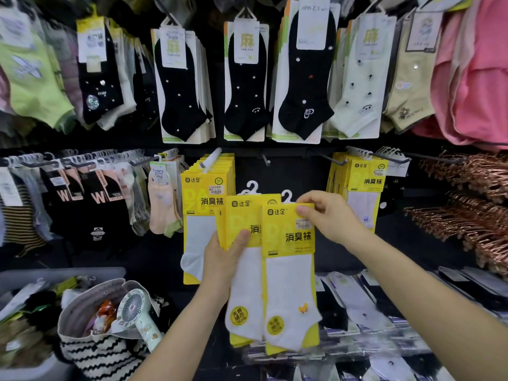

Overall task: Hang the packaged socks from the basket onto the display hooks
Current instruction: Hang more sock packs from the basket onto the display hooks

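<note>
A black display wall (pixel 297 171) carries hooks (pixel 265 159) hung with yellow sock packs (pixel 204 188) and black ankle socks (pixel 244 86); bagged socks (pixel 357 306) lie flat in rows beneath.

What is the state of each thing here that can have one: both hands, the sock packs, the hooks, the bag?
Left hand: grips a stack of yellow-carded white sock packs.
Right hand: pinches the top of the front yellow-carded sock pack.
Front yellow-carded sock pack: upright, not yet hung.
Short black middle hook: bare.
Yellow-carded packs on the left hook: hanging.
Black-and-white striped fabric bag: open, white handheld fan inside.
</note>
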Tool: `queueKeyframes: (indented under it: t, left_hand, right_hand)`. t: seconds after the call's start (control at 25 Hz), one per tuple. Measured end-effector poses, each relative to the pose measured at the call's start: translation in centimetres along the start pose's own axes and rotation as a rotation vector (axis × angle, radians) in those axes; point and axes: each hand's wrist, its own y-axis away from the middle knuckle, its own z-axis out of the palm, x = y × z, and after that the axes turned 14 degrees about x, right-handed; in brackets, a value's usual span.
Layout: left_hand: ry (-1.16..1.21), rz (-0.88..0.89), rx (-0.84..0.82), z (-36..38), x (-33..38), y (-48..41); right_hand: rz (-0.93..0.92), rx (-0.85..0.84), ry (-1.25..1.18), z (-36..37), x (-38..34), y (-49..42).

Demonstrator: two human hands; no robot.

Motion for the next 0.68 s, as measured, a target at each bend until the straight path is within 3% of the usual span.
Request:
queueKeyframes:
  t: [0.2,0.36,0.68]
  left_hand:
    - [0.036,0.051,0.077,-3.3,2.1,-2.5]
    - [0.016,0.112,0.055,-4.3,2.6,-3.1]
    - [0.02,0.044,0.019,-2.7,2.0,-3.7]
  right_hand:
    - [0.059,0.126,-0.002,0.2,0.3,-4.3]
    - [0.068,0.111,0.092,2.0,-0.1,-7.4]
    - [0.081,0.049,0.074,4.5,-0.1,-9.5]
